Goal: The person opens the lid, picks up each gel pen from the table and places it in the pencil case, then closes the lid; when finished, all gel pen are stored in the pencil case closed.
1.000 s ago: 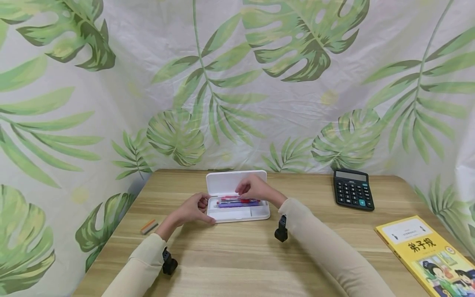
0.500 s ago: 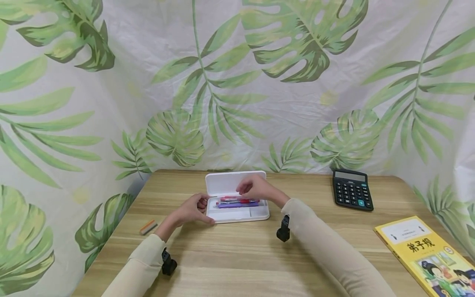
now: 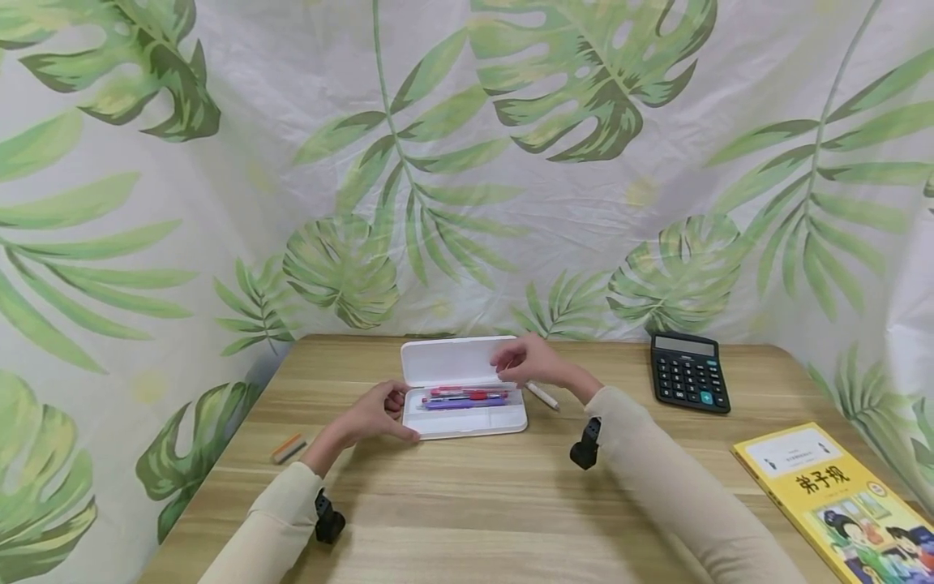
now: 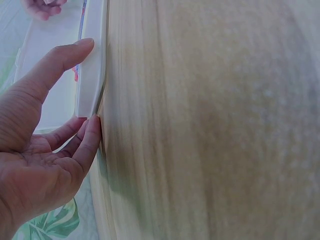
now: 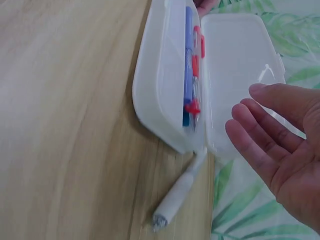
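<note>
A white pencil case (image 3: 456, 422) stands open on the table, its lid (image 3: 456, 362) tilted up at the back. Inside lie several pens: a purple pen (image 3: 464, 402) and red-tipped ones (image 5: 195, 65) beside it. My left hand (image 3: 377, 412) holds the case's left end, thumb on the front wall (image 4: 93, 65), fingertips at the end. Over the case's right end hovers my right hand (image 3: 531, 361), fingers loosely bent and nothing between them in the right wrist view. A white pen (image 3: 542, 396) lies on the table, touching or close to the case's back right corner.
A black calculator (image 3: 689, 371) lies at the back right. Nearer on the right is a yellow book (image 3: 839, 495). Left of my left wrist rests a small orange and grey item (image 3: 288, 448), possibly an eraser. A leaf-patterned cloth (image 3: 452, 162) hangs behind the table.
My right hand has moved right, from above the pens to the case's right end. The white pen on the table has come into view. My left hand keeps its hold.
</note>
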A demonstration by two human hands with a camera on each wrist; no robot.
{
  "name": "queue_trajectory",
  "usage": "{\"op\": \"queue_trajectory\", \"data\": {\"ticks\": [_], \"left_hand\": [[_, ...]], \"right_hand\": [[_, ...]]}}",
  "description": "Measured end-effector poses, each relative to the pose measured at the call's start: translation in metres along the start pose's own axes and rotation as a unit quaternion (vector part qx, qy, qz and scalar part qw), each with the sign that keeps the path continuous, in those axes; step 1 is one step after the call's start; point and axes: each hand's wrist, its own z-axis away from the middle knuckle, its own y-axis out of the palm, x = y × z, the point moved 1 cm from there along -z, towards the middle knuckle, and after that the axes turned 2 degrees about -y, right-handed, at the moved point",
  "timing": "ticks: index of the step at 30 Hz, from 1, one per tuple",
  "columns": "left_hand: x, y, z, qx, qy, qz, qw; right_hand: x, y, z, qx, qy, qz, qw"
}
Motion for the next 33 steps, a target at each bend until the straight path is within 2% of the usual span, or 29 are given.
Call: {"op": "queue_trajectory", "data": {"ticks": [7, 15, 24, 33], "left_hand": [[0.000, -0.001, 0.003, 0.006, 0.004, 0.001, 1.0000], [0.004, -0.003, 0.001, 0.002, -0.006, -0.008, 0.9999], [0.004, -0.003, 0.000, 0.001, -0.010, -0.013, 0.9999], [0.002, -0.001, -0.001, 0.002, -0.007, -0.014, 0.9999]], "right_hand": [[-0.013, -0.015, 0.011, -0.005, 0.030, -0.001, 1.000], [-0.029, -0.023, 0.019, -0.017, 0.068, 0.002, 0.998], [-0.044, -0.025, 0.017, -0.041, 0.097, 0.001, 0.994], [-0.049, -0.021, 0.009, -0.054, 0.131, 0.014, 0.990]]}}
